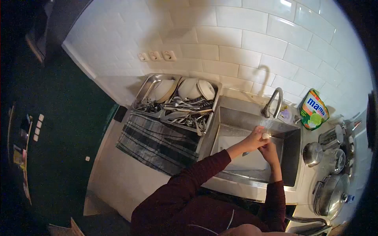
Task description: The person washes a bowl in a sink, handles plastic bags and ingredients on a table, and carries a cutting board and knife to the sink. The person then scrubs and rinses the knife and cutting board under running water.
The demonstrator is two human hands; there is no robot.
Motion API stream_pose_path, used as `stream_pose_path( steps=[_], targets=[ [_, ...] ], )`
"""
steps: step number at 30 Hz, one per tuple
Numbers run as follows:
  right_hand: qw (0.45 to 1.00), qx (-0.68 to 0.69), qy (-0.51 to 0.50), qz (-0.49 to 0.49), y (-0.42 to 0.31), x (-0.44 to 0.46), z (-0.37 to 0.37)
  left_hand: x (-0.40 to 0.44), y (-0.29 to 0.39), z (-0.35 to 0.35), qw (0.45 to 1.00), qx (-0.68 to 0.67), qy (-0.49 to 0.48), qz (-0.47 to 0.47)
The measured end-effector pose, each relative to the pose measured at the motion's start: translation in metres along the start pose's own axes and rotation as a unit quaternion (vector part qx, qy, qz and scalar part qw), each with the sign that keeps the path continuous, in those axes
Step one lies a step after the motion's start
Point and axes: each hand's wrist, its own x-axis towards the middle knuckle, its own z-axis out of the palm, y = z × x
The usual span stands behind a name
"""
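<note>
Over the steel sink (pixel 289 157), my left hand (pixel 254 139) and my right hand (pixel 269 152) are close together beneath the curved faucet (pixel 275 103). Fingers of both hands are bent around a small pale item (pixel 265 135), too small to name. A dark, blade-like piece shows just below my left hand; what it belongs to is hidden. Water seems to run down beside the fingers. Under the hands, a white board or tray (pixel 232 147) lies in the sink.
Left of the sink, steel trays (pixel 217 88) hold bowls and cutlery beside a striped cloth (pixel 157 141). A green mama pouch (pixel 314 110) leans on the tiles. Pots (pixel 312 154) and a lidded pan (pixel 332 194) stand at the right.
</note>
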Motion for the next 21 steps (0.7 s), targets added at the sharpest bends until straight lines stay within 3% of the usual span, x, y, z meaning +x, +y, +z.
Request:
stream_pose_path(
  steps=[2,5,6,10,11,14,17,18,21],
  targets=[
    [0.997,-0.058,0.046,0.021,-0.001,-0.006,0.008,-0.009,0.007,-0.001,0.999,0.017,0.015,0.03],
    [0.991,-0.015,0.123,-0.053,-0.035,-0.013,0.003,-0.026,0.04,-0.026,0.988,-0.116,0.064,0.078],
    [0.975,0.069,0.186,-0.102,-0.035,-0.014,0.006,-0.033,0.04,-0.034,0.989,-0.04,0.102,0.103],
    [0.986,-0.022,0.159,0.034,-0.015,-0.024,0.015,-0.08,-0.008,-0.033,0.991,-0.056,0.091,-0.08],
    [0.984,0.012,0.179,0.024,-0.013,-0.027,0.018,-0.092,-0.022,-0.031,0.987,-0.044,0.07,-0.137],
    [0.955,0.161,0.247,-0.011,0.008,-0.026,0.031,-0.123,-0.029,-0.032,0.981,-0.086,0.028,-0.169],
    [0.98,-0.019,0.197,-0.019,-0.009,-0.021,0.029,-0.147,-0.055,-0.016,0.975,-0.129,0.024,-0.177],
    [0.988,-0.015,0.145,0.052,-0.024,-0.022,0.026,-0.154,-0.057,-0.012,0.972,-0.14,0.012,-0.191],
    [0.983,-0.008,0.18,0.019,-0.014,-0.02,0.036,-0.159,-0.047,-0.021,0.961,-0.182,-0.004,-0.21]
  ],
)
